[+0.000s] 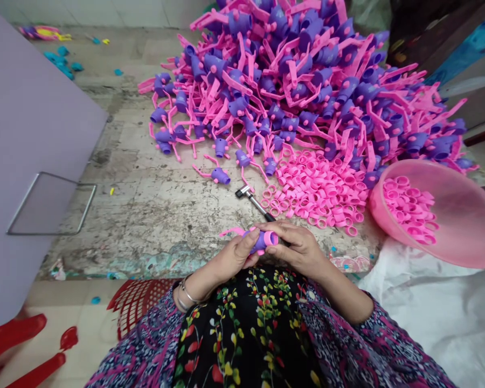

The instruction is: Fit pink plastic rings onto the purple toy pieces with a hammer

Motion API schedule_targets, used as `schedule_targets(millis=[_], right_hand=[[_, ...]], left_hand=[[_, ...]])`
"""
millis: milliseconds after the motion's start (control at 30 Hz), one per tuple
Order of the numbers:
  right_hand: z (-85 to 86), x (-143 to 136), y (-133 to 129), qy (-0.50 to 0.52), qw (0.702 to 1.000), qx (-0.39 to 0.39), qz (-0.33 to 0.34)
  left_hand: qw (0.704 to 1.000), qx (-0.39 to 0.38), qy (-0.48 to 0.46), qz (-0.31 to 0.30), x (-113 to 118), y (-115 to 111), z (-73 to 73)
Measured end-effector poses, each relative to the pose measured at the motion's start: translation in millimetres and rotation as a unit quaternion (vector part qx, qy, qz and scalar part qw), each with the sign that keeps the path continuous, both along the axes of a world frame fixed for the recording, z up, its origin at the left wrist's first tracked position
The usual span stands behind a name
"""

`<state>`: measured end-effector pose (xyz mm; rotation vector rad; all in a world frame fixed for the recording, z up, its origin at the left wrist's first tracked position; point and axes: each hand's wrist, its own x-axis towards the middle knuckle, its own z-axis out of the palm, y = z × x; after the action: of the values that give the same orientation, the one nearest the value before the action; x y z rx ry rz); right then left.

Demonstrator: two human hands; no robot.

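Note:
Between my hands, over the table's front edge, is a purple and pink plastic part [260, 241] with a pink ring [271, 238] at its right end. My left hand [236, 255] is closed on the purple body, thumb on top. My right hand [299, 247] has its fingers at the ring end. A pink arm of the part sticks out to the left. Just beyond my hands lies a small hammer [259, 206] with a black grip, partly hidden by my right hand. Loose pink rings [321, 188] are heaped behind it.
A large pile of purple and pink parts [291, 81] covers the back of the worn table [137, 215]. At the right edge stands a pink bowl [464, 215] with rings inside. A lilac panel [36, 124] with a wire handle rises at the left.

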<state>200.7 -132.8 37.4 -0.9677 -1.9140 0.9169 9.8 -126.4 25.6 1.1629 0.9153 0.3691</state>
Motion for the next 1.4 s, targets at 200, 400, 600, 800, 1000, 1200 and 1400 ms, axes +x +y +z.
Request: schedule_targets(millis=[200, 400, 600, 800, 1000, 1200, 1400], right_hand=[[0.3, -1, -1, -0.008, 1.000, 0.014, -0.021], [2.3, -5, 2, -0.027, 0.998, 0.046, -0.040], [4.6, -4, 0, -0.023, 0.999, 0.029, -0.030], [-1.8, -12, -2, 0.173, 0.962, -0.193, -0.089], [0.1, -39, 7, 0.349, 0.849, -0.364, -0.157], [1.3, -44, 8, 0.412, 0.799, -0.429, -0.083], [-3.4, -44, 6, 0.437, 0.800, -0.403, -0.075]], left_hand=[[1.000, 0.015, -0.017, -0.002, 0, 0, -3.4], [0.999, 0.006, -0.045, 0.015, 3, 1, -4.8], [0.999, 0.015, -0.035, 0.012, 0, 1, -7.8], [1.000, 0.029, -0.002, -0.012, 1, 1, -7.3], [0.983, 0.147, 0.106, -0.013, 4, -1, -1.6], [0.932, 0.308, 0.188, -0.022, 2, -3, 4.8], [0.893, 0.373, 0.253, -0.018, 10, -6, 13.1]])
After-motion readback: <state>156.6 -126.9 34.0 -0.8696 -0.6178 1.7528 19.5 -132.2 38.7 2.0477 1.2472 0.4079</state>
